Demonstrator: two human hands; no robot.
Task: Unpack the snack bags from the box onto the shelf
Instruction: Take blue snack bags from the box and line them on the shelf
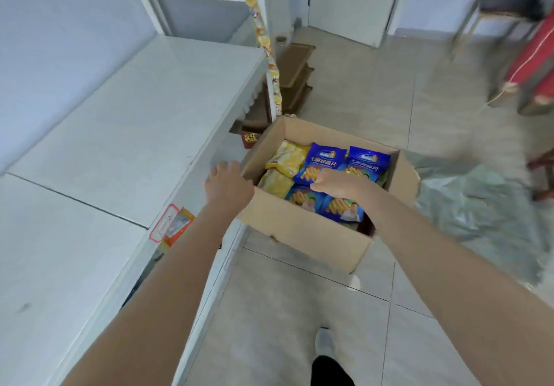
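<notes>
right hand (pixel 335 183) is down in the box (pixel 299 235), fingers bent onto a blue snack bag (pixel 322 159); too blurry to tell if it's gripped yet. left hand (pixel 228 184) hangs loose by the box's left rim, nothing in it. imo: pinch one bag firmly by its edge, lift straight up, then swing left to the shelf (pixel 120 133) right beside the box, w/o dragging neighbours.
</notes>
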